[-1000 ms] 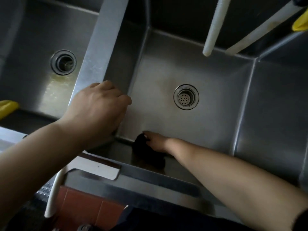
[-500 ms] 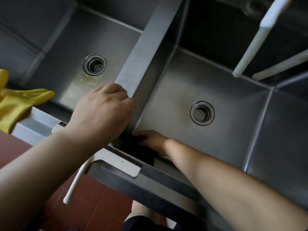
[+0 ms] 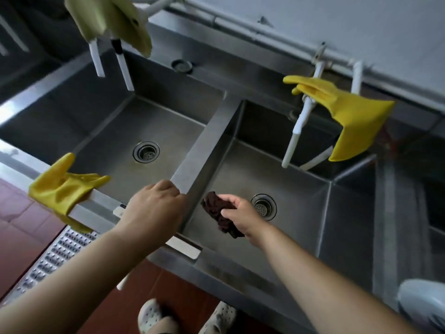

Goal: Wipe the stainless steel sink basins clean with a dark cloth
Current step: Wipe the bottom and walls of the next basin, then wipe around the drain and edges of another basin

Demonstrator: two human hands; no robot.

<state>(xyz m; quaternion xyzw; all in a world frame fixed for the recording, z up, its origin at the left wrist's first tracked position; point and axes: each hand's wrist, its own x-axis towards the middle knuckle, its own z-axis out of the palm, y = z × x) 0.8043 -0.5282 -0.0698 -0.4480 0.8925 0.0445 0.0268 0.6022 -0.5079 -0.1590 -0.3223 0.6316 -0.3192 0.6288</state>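
Note:
Two stainless steel basins lie below me, split by a steel divider. The left basin has a round drain. The right basin has its own drain. My right hand grips a crumpled dark cloth and holds it lifted above the right basin's front left part. My left hand rests on the near end of the divider, fingers curled over its edge.
Yellow rubber gloves hang around: one on the front rim at left, one on the white tap pipes at right, a paler one at top left. White taps reach over the right basin. A perforated floor grate lies below left.
My right hand has lifted the cloth off the basin's front left corner and holds it up. The view has pulled back and up, showing both basins. My left hand stays on the divider.

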